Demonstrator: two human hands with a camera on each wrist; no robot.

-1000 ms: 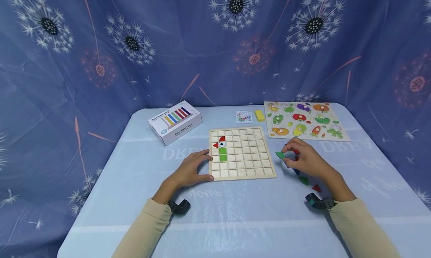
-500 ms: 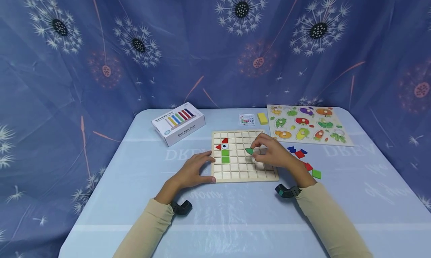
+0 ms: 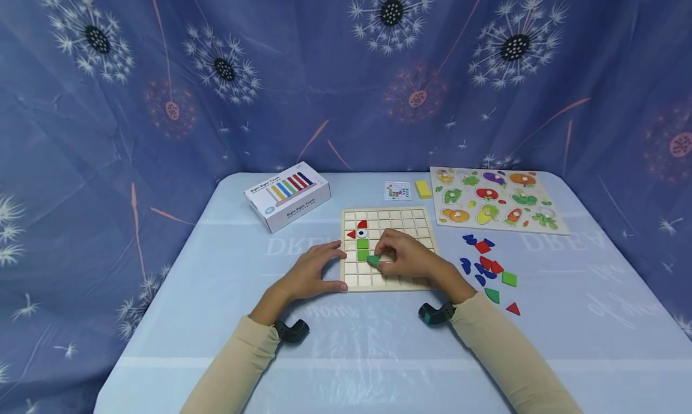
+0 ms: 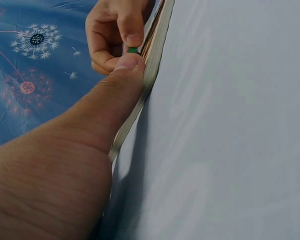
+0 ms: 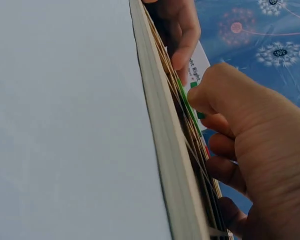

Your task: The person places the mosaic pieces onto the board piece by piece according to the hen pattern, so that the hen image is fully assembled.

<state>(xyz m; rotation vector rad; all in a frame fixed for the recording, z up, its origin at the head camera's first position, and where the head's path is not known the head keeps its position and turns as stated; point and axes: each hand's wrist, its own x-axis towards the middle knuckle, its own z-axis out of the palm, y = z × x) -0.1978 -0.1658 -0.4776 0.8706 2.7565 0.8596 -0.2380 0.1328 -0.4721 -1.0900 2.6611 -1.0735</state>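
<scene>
The square wooden grid board (image 3: 402,222) lies in mid-table. On its left side sit a red quarter-round tile (image 3: 362,225), a red triangle tile (image 3: 351,234), a white eye tile (image 3: 361,234) and two stacked green square tiles (image 3: 363,249). My right hand (image 3: 408,256) pinches a green quarter-round tile (image 3: 372,261) between thumb and index finger, just right of and below the lower green square. With fingers and thumb spread, my left hand (image 3: 309,274) touches the board's left edge and lower left corner. In the left wrist view its thumb (image 4: 110,92) lies along the board's edge.
Several loose tiles, such as a green square tile (image 3: 509,279), lie right of the board. Behind it are a pattern card (image 3: 397,190), a yellow block (image 3: 423,189) and a vegetable puzzle board (image 3: 497,197). A white box (image 3: 288,196) stands back left.
My right hand has carried the green quarter-round tile left from the loose tiles, across the board to beside the green squares. My left hand has stayed on the board's edge.
</scene>
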